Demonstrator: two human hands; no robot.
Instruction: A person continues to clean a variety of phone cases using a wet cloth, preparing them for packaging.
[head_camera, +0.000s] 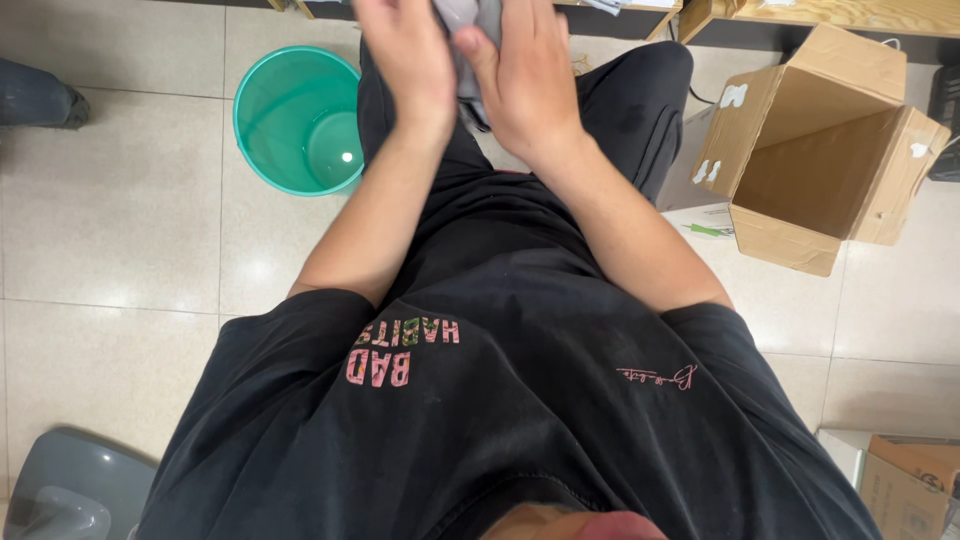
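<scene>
— Where does the cloth sit against the hands?
— At the top middle of the frame, pressed between them. The left hand (408, 55) lies flat against its left side, the right hand (522, 70) against its right, thumb laid over the front. Both have fingers extended rather than curled, palms clamping the grey cloth (465, 30).
— Which hand is nearer to it?
— Neither; both touch it, one on each side. Its long axis runs up and down the frame, a tail hanging below the palms.
— How does it look?
— Soft, pale grey, bunched and creased; its upper part is cut off by the frame edge.
— And around it?
— Black trousers (640, 100) beneath, a teal bucket (290, 125) on the floor left, an open cardboard box (820, 150) right.
</scene>
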